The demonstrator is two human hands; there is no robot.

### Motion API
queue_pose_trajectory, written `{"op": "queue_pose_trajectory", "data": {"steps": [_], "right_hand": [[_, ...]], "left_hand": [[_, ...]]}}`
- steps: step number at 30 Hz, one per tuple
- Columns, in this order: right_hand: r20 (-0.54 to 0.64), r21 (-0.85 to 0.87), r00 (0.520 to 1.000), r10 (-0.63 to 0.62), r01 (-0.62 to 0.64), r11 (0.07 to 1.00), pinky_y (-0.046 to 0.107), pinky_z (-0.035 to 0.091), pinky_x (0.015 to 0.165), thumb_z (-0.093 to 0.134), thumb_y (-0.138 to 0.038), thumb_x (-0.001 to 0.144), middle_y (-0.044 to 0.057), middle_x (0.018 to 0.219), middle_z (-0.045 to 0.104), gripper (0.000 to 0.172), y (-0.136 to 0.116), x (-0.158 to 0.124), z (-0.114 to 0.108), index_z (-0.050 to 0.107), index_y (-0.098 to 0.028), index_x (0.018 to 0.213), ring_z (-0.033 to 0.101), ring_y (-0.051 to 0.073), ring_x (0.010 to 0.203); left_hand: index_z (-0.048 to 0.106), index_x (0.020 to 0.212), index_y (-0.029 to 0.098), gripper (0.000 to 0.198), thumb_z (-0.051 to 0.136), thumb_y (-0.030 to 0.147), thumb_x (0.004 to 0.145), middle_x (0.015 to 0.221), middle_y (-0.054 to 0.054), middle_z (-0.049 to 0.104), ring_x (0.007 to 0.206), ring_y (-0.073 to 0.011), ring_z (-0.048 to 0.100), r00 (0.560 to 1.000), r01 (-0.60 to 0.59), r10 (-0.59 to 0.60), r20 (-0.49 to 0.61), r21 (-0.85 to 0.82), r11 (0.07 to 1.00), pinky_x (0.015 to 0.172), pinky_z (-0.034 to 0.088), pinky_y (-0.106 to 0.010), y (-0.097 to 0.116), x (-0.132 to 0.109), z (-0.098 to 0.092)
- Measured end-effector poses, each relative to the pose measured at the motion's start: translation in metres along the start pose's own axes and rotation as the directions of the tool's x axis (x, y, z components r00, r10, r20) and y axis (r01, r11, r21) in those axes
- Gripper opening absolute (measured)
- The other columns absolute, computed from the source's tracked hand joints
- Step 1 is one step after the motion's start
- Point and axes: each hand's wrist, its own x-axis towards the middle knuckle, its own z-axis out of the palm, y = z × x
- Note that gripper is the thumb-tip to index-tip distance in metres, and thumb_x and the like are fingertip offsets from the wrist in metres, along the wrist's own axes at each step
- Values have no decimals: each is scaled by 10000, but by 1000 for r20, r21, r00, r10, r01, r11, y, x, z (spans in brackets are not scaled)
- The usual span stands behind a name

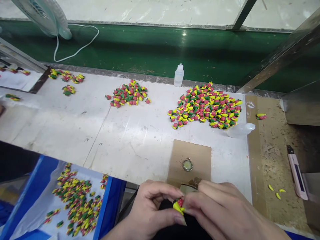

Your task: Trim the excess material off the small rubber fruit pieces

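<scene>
Closest in, the left hand and the right hand meet just past the near edge of the desk. Their fingers are closed together on one small charm, a red, yellow and green piece pinched between both sets of fingertips. It looks light, hard and moulded, and probably smooth enough to slip, so a pinch across its broader sides seems the surest hold; any thin part might snap under a twist. At lower left a blue bin holds many like pieces on a white lining. Just beyond the hands lies a cardboard pad with a round metal bezel on it. A pink utility knife lies to the right, with yellow bits near it. Farther out are a large heap, a smaller heap, a fallen bottle, an upright bottle, and at far left a fan
</scene>
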Motion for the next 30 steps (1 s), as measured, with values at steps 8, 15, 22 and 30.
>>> {"op": "queue_pose_trajectory", "data": {"steps": [8,15,22,30], "right_hand": [[-159,35,984,-78,84,996,232,415,478,474,-127,1108,-42,633,582,319,7,3,3,747,-222,973,560,107,522],[-372,255,928,-22,125,959,230,546,578,564,-97,1044,23,812,646,247,12,-11,34,774,-210,1107,649,141,701],[-439,184,898,-30,122,975,265,569,594,580,-94,1000,30,827,684,288,12,-21,44,794,-246,1119,660,159,713],[-467,-10,879,-96,103,995,265,571,661,666,-127,1020,-2,829,732,216,9,-25,43,753,-281,1143,677,150,746]], "left_hand": [[852,1102,293,558,955,-43,668,991,-11,901,866,-152,858,998,-13,19,57,-108,994,824,652,-140,-1,0,3],[846,1054,277,452,986,49,689,1015,-30,897,904,-178,864,999,-18,27,41,-201,979,826,657,-161,-11,-2,6],[840,1034,250,483,1017,54,629,959,-49,900,851,-185,867,998,-32,42,54,-168,985,792,649,-152,-12,-2,7],[808,1006,284,370,971,88,737,970,4,901,800,-172,863,995,61,-29,97,-352,934,681,651,-162,-15,-8,19]]}}
